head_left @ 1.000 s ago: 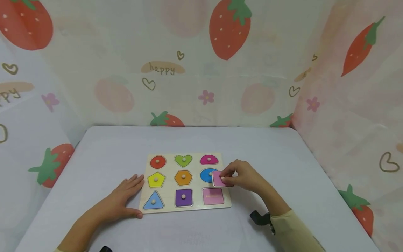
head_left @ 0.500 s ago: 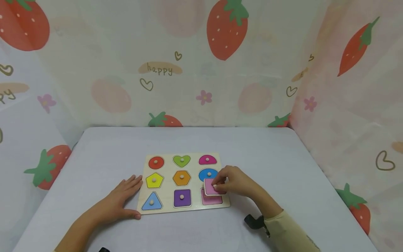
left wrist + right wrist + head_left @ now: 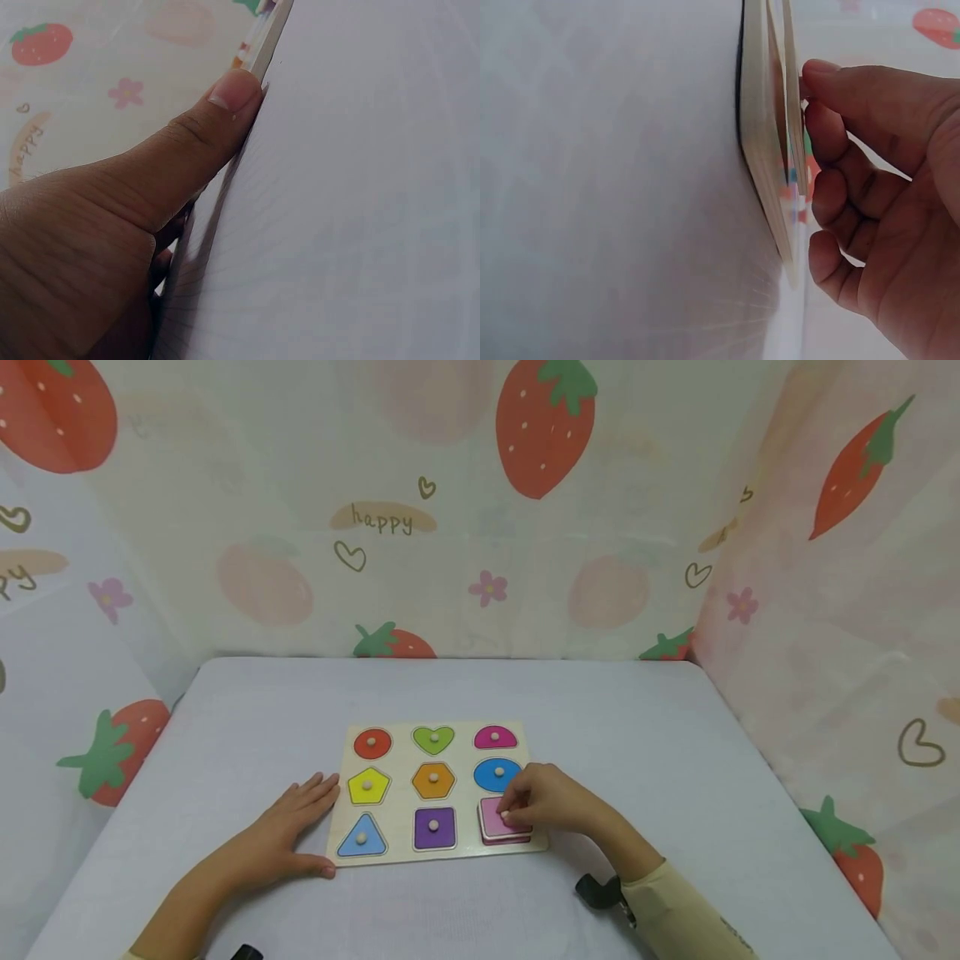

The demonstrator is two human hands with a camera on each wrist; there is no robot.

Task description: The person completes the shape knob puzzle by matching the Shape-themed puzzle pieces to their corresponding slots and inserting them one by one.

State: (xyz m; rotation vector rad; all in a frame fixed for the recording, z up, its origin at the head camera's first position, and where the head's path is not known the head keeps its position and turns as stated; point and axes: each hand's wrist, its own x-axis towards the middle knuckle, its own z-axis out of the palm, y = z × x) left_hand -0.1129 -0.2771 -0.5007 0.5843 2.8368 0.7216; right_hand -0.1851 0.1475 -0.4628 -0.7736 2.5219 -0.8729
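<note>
A wooden peg puzzle board point(image 3: 465, 852) lies on the table with rows of coloured shapes. By its knob, my right hand point(image 3: 558, 797) pinches a pink puzzle piece point(image 3: 491, 818) over the pink recess at the near right corner; a strip of the recess shows below it. In the right wrist view the piece point(image 3: 795, 112) is tilted close over the board point(image 3: 761, 135), thumb and forefinger at the knob. My left hand point(image 3: 281, 839) lies with straight fingers against the board's left edge, its thumb point(image 3: 232, 90) at the near corner.
Seated in the board are other knobbed pieces, among them a purple square point(image 3: 435, 828), a blue oval point(image 3: 497, 774) and a light blue triangle point(image 3: 363, 838). A white cloth covers the table point(image 3: 450, 910). Strawberry-print sheets point(image 3: 450, 552) hang behind and on both sides.
My right hand has brought the pink piece down and left, from beside the blue oval to over the pink recess. The left hand has stayed at the board's edge.
</note>
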